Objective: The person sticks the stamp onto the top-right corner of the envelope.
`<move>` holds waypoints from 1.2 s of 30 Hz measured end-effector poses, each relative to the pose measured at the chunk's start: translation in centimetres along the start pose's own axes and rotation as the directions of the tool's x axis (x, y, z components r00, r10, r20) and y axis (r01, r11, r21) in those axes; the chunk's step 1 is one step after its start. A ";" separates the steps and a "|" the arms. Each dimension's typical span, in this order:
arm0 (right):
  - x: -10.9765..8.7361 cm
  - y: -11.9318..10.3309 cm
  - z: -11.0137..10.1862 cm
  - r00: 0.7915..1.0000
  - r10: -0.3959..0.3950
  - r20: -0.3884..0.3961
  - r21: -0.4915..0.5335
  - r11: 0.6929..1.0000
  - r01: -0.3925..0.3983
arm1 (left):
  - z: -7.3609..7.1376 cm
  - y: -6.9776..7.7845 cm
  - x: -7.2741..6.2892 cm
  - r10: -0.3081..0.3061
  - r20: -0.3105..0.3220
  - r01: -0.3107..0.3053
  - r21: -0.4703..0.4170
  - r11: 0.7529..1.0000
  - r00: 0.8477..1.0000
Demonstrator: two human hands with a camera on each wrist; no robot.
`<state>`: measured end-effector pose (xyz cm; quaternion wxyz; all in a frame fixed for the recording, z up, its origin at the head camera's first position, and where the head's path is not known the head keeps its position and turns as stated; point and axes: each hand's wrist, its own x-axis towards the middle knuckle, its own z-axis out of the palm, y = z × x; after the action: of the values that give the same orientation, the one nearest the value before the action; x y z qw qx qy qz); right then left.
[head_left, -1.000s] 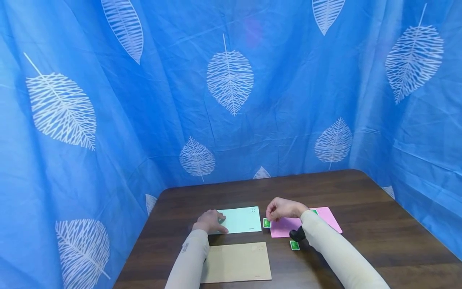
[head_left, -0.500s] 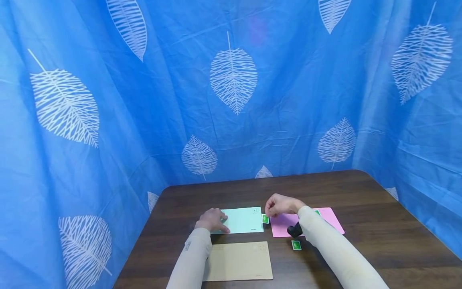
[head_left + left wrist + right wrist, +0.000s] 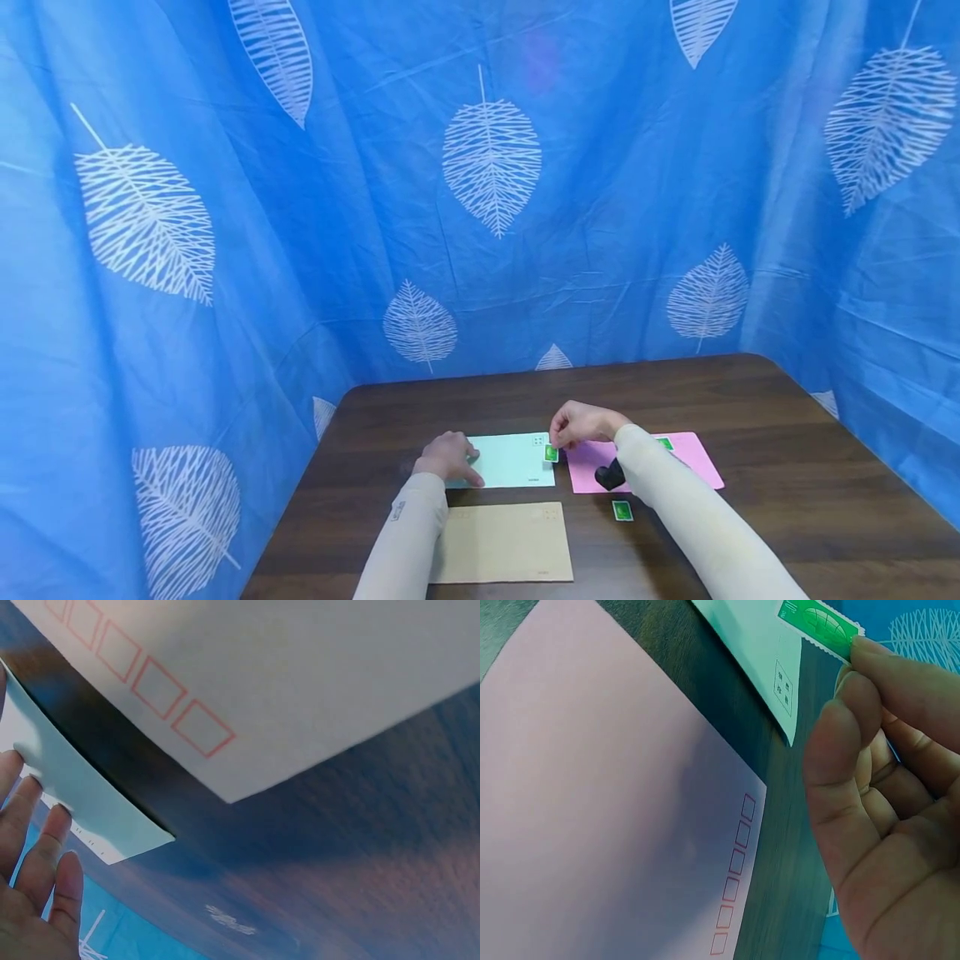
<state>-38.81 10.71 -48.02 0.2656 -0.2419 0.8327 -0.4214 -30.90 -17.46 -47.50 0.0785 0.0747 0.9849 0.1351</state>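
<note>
Between thumb and forefinger my right hand (image 3: 583, 423) pinches a green postage stamp (image 3: 821, 627) by its edge. In the head view that stamp overlaps the right edge of the mint-green envelope (image 3: 510, 462), just below its printed stamp box. My left hand (image 3: 450, 458) rests on the left end of the same envelope, fingers spread and gently bent. Under the right wrist lies a pink envelope (image 3: 693, 457) with another green stamp (image 3: 665, 443) at its upper edge. One more green stamp (image 3: 622, 510) lies on the table below the pink envelope.
A tan envelope (image 3: 502, 546) lies in front of the mint-green one, partly behind the left sleeve. The brown wooden table (image 3: 787, 442) is bordered by a blue curtain (image 3: 600, 208) with white leaf prints at the back and sides.
My right hand has moved slightly left, carrying the stamp from the gap between the envelopes onto the mint-green envelope's right edge. The left hand stays on that envelope.
</note>
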 end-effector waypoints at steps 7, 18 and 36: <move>0.7 -0.4 0.1 1.000 -0.006 -0.002 -0.004 1.000 0.006 | 0.2 -0.1 0.4 -0.009 -0.009 0.009 -0.004 1.000 1.000; 1.5 -0.7 0.7 0.999 -0.032 -0.019 -0.010 0.999 0.032 | 0.2 -0.2 0.4 0.002 0.001 -0.002 0.009 1.000 1.000; 2.7 -0.5 1.9 0.996 0.000 -0.089 -0.065 0.998 -0.005 | 0.2 0.0 -0.2 0.003 -0.011 -0.003 0.016 1.000 1.000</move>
<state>-39.53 7.66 -49.19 0.2206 -0.2304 0.8573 -0.4039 -30.65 -17.39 -47.68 0.0725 0.0760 0.9862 0.1278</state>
